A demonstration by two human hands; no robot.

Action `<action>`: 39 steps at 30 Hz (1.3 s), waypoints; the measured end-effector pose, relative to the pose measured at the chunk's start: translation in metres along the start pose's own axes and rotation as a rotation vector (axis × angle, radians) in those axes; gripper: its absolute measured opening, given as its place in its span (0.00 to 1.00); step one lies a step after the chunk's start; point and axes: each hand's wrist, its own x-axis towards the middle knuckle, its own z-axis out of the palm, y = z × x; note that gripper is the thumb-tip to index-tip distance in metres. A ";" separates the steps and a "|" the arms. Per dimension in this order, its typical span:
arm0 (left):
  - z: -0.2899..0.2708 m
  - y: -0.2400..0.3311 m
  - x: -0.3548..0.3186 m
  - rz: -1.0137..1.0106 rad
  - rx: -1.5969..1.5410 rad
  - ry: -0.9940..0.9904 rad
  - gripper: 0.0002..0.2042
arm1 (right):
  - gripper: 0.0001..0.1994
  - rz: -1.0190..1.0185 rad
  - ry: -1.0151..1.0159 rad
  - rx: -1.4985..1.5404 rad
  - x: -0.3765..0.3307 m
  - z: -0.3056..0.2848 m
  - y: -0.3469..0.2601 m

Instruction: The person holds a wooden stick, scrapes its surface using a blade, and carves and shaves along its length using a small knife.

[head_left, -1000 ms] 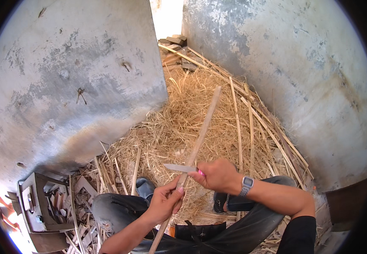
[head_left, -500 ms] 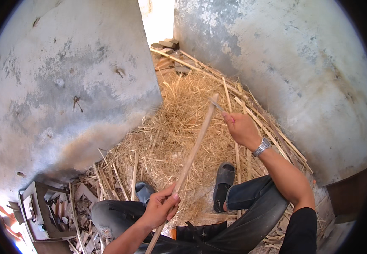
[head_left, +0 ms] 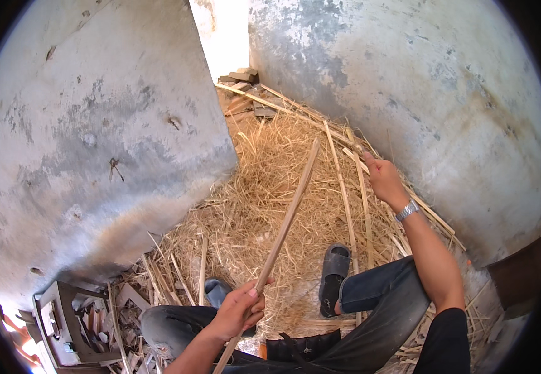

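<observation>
A long, narrow wooden strip (head_left: 286,224) slants up and away across the middle, its far end raised over the shavings. My left hand (head_left: 240,310) is closed round the strip near its lower end, above my left knee. Off to the right of the strip's far end, my right hand (head_left: 386,181) is closed in a fist with the thumb forward. It holds a small knife, whose blade hardly shows against the strips behind it. The knife is apart from the strip.
A thick layer of pale shavings (head_left: 270,181) covers the floor. Long strips (head_left: 343,187) lie along the right wall (head_left: 432,112). Another wall (head_left: 102,124) stands left. A dark, open-framed box (head_left: 74,324) and wood scraps are at lower left; wood blocks (head_left: 243,76) lie at the back.
My right hand has moved right and slightly away, taking the knife off the strip's far end. My left hand keeps its grip, and the strip has barely shifted.
</observation>
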 end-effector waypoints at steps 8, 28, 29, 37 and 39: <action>0.002 0.007 0.007 0.040 -0.016 -0.135 0.32 | 0.28 -0.312 -0.069 0.231 -0.076 0.013 -0.078; 0.004 -0.006 0.015 -0.014 -0.104 -0.035 0.33 | 0.23 -0.643 -0.574 -0.145 -0.154 0.059 -0.120; 0.004 -0.004 0.015 -0.014 -0.105 -0.040 0.33 | 0.23 -0.640 -0.572 -0.149 -0.148 0.060 -0.116; -0.005 -0.013 0.013 -0.053 -0.093 -0.137 0.26 | 0.20 -0.506 -0.466 -0.143 -0.120 0.053 -0.115; 0.002 -0.013 0.018 -0.066 -0.091 -0.098 0.26 | 0.20 -0.523 -0.664 -0.194 -0.133 0.053 -0.114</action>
